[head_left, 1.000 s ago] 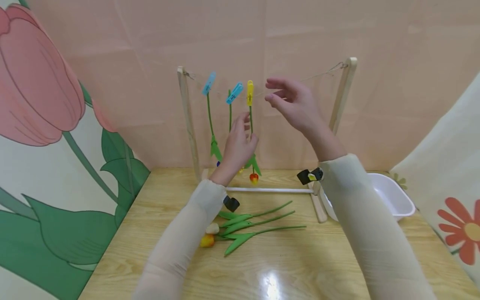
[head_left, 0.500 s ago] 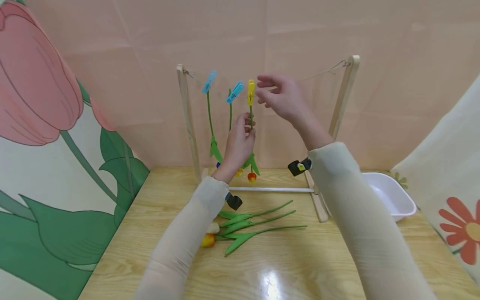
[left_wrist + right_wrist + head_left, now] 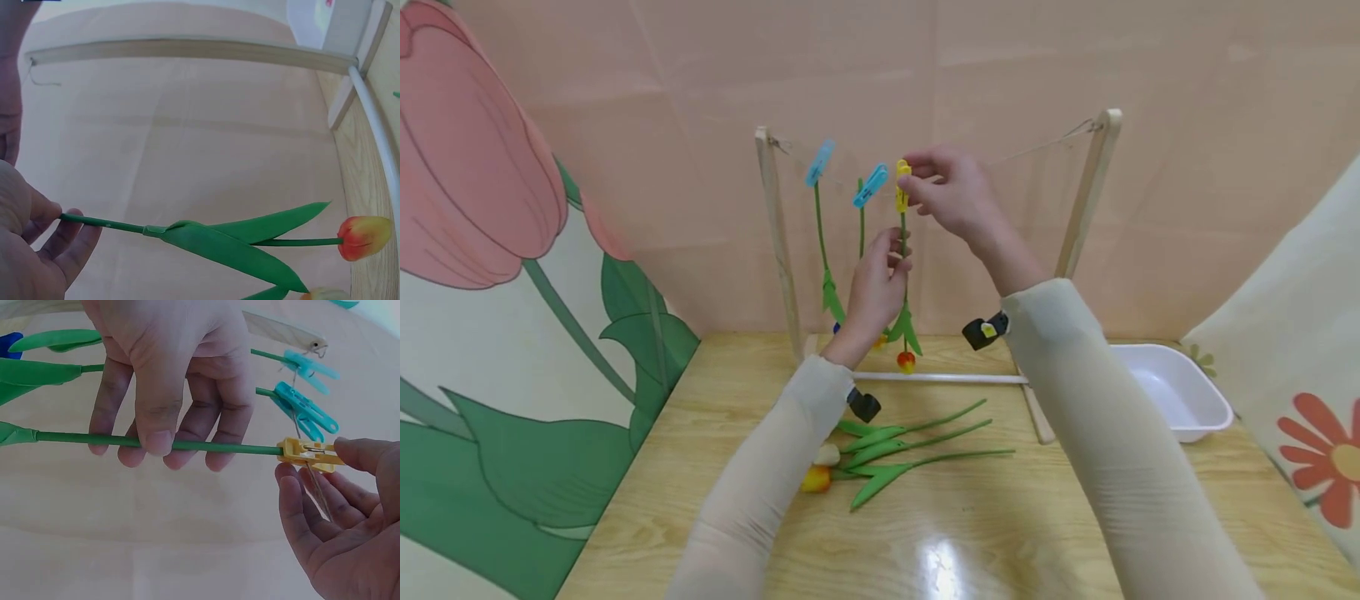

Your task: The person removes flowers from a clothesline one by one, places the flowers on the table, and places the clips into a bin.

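Note:
My left hand (image 3: pixel 878 287) pinches the green stem of an artificial tulip (image 3: pixel 234 250), thumb against fingers. Its red-and-yellow bloom hangs downward, with two long leaves above. At the stem's upper end sits a yellow clothespin (image 3: pixel 294 450) on a thin string (image 3: pixel 319 492). My right hand (image 3: pixel 955 196) holds this clothespin by its handles, thumb on one side and fingers around the other. To the left, two blue clothespins (image 3: pixel 820 163) grip more stems hanging from the string; my left hand partly hides these flowers in the head view.
Wooden posts (image 3: pixel 1088 192) carry the string, joined low down by a white rod (image 3: pixel 955 379). Several loose tulips (image 3: pixel 887 454) lie on the wooden table (image 3: pixel 1000 533) in front. A white basin (image 3: pixel 1206 408) stands at the right, partly behind my right sleeve.
My right hand has moved left to the yellow clothespin and taken hold of it. My left fingers have closed around the stem just below.

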The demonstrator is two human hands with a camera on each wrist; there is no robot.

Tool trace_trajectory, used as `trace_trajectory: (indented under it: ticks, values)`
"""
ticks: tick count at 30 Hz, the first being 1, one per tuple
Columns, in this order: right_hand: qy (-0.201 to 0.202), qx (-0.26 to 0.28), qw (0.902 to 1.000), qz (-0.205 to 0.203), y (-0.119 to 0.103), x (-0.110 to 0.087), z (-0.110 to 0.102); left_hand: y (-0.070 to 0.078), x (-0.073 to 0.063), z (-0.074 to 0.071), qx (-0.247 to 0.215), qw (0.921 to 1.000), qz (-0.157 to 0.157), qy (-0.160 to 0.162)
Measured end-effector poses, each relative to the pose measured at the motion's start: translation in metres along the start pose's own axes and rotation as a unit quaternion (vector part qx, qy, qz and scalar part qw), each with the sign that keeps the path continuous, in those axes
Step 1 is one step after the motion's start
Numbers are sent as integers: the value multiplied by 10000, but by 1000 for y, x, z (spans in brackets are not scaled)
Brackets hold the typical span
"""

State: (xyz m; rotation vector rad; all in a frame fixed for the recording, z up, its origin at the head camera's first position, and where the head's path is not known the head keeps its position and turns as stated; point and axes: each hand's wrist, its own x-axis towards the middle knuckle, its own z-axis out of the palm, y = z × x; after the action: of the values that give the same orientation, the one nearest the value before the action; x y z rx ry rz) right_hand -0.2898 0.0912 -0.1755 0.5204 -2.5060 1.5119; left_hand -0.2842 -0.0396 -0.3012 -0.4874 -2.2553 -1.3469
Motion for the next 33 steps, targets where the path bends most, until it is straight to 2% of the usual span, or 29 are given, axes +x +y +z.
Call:
trace_trajectory:
  ticks: [6,12,22,33]
  values:
    - [12,318,9990,304,3,1,1,-1,-1,0,-10,10000,-7,-43]
    - [129,628,9972,392,6,-1,1,-2,-1,1,-78,9999,-55,-70]
    - [820,1202,9893,72,11,-6,0,1,-1,0,-79,9998,-78,-136]
    - [1239,1854,9747,-152,12,-10,-11,-1,-4,-1,103,9998,27,-192]
